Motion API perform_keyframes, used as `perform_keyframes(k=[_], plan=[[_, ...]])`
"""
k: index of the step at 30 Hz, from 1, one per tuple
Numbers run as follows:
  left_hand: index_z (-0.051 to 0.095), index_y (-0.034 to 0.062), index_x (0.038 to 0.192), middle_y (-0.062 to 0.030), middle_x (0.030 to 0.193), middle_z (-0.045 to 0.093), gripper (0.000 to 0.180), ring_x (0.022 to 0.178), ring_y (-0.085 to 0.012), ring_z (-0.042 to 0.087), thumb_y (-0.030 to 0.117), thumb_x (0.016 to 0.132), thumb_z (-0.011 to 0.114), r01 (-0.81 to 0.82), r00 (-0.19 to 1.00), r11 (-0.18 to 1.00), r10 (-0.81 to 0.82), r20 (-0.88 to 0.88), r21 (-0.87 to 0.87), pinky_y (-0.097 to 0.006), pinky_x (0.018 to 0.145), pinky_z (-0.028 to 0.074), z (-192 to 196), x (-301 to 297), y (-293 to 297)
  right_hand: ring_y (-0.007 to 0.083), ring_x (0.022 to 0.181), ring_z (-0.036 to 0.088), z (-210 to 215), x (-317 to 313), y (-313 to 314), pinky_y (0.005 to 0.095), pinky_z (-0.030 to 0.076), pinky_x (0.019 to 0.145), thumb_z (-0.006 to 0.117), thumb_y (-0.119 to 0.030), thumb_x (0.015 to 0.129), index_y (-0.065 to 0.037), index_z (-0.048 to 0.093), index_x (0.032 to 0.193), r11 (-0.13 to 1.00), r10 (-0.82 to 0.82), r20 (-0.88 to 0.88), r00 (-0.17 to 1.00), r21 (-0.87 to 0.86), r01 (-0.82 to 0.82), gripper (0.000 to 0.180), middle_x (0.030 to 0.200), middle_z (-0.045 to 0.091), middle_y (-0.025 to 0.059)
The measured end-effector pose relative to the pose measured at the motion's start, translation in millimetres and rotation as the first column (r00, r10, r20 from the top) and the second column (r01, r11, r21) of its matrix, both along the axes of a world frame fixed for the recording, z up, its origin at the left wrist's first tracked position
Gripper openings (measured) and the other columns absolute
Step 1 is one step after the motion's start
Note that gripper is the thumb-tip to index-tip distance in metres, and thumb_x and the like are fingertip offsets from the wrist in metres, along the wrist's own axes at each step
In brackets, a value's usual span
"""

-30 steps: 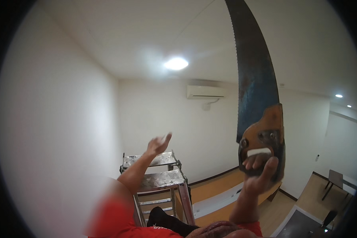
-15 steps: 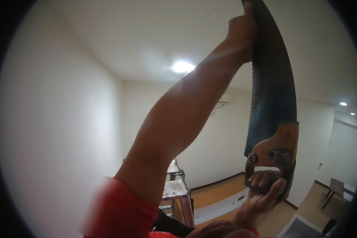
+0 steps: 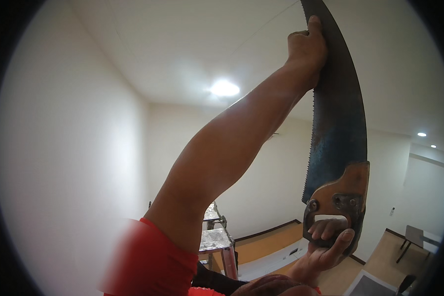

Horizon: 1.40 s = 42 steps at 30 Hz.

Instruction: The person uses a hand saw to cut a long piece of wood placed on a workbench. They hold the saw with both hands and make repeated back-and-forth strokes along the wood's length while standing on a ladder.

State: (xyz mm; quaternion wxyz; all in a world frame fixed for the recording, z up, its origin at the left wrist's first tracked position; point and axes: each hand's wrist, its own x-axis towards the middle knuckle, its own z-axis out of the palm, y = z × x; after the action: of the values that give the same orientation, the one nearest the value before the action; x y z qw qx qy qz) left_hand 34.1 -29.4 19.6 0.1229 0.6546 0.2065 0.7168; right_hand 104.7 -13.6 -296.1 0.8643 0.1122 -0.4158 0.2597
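My right hand (image 3: 325,246) is at the lower right, its fingers wrapped through the wooden handle (image 3: 352,180) of a handsaw. The dark, worn saw blade (image 3: 339,98) rises almost upright, with its teeth facing left and its tip cut off by the upper edge. My left arm, in a red sleeve, reaches up across the middle. At the toothed edge, high on the blade, is my left hand (image 3: 306,52), with bent fingers and one digit pointing up along the blade. Its grip is partly hidden, so whether it holds the blade or something else cannot be told.
A paint-spattered stepladder (image 3: 216,239) stands below my left arm. A white wall (image 3: 69,163) rises close on the left, under a ceiling with a bright lamp (image 3: 225,88). At the lower right are a table (image 3: 419,237) and a grey, light-edged panel (image 3: 372,285).
The saw and both hands sit slightly lower in the picture. The room has also shifted a little downward, and both hands keep their places on the saw.
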Motion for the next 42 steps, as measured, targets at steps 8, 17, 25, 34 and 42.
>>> perform_keyframes(k=[8,17,25,34,42], plan=[[0.048,-0.0145,0.133,-0.0298,0.129,0.058,0.072,0.122,-0.0344,0.057,0.051,0.104,0.045,-0.024,0.999,0.999,0.025,-0.021,0.035,-0.046,0.100,0.048,12,0,15,0.0114,0.047,0.040,-4,-2,5,0.0291,0.041,0.046,0.049,-0.044,0.104,0.007,0.051,0.111,1.000,0.004,0.043,0.999,0.015,-0.005,0.052,0.063,0.041,0.0006],[0.051,-0.0170,0.127,-0.0275,0.114,0.063,0.067,0.106,-0.0300,0.062,0.046,0.104,0.049,0.010,1.000,0.996,-0.008,-0.019,0.090,-0.046,0.091,0.050,16,-7,18,0.0123,0.049,0.042,7,0,7,0.0300,0.042,0.048,0.048,-0.047,0.104,0.004,0.050,0.104,0.999,0.035,0.099,0.994,0.019,-0.038,0.050,0.062,0.040,0.0006],[0.052,-0.0168,0.125,-0.0277,0.115,0.063,0.068,0.106,-0.0304,0.063,0.047,0.103,0.050,-0.020,1.000,0.995,0.018,0.025,0.099,-0.044,0.092,0.051,13,-8,10,0.0123,0.049,0.038,5,7,21,0.0304,0.041,0.051,0.042,-0.049,0.106,-0.004,0.050,0.098,0.981,0.127,0.205,0.970,0.118,-0.153,0.047,0.064,0.038,-0.0007],[0.060,-0.0131,0.107,-0.0209,0.094,0.067,0.064,0.090,-0.0278,0.065,0.049,0.104,0.048,-0.112,0.993,0.983,0.108,0.038,0.144,-0.044,0.078,0.052,15,-5,19,0.0118,0.049,0.039,1,12,23,0.0293,0.041,0.052,0.042,-0.052,0.106,-0.006,0.049,0.095,0.991,0.089,0.238,0.967,0.077,-0.110,0.047,0.062,0.039,-0.0011],[0.054,-0.0167,0.126,-0.0259,0.118,0.063,0.069,0.112,-0.0320,0.060,0.049,0.103,0.048,-0.053,0.996,0.996,0.058,-0.072,0.079,-0.046,0.096,0.048,14,-11,4,0.0153,0.050,0.041,4,-10,4,0.0320,0.043,0.054,0.038,-0.058,0.104,-0.010,0.045,0.073,0.992,0.110,0.043,0.993,-0.067,-0.107,0.057,0.060,0.038,0.0003]])
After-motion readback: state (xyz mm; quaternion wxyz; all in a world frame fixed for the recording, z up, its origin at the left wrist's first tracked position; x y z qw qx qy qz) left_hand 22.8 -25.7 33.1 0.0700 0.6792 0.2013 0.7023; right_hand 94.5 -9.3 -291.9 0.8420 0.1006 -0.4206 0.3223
